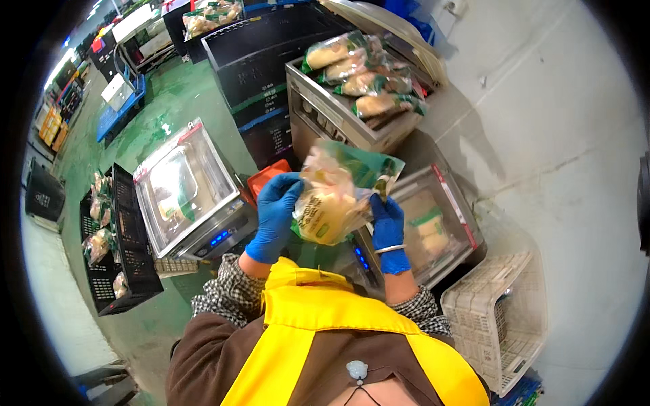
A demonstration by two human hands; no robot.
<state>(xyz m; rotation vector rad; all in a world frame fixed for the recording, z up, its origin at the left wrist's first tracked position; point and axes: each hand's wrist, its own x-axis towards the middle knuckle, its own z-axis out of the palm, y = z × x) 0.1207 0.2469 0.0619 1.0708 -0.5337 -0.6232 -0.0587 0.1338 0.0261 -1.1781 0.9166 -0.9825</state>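
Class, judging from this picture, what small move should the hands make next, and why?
Probably draw the held bag straighter: the left hand and right hand already grip its opposite sides, and its film looks creased.

The blue-gloved left hand (276, 213) and right hand (388, 230) hold 1 clear-and-green bag (326, 211) between them. More bags (362, 83) lie on a metal machine (332, 109) beyond; a black crate (137, 254) stands at far left, a white basket (469, 318) at lower right.

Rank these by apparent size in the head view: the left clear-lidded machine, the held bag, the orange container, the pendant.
Largest to smallest:
left clear-lidded machine
held bag
orange container, partly hidden
pendant
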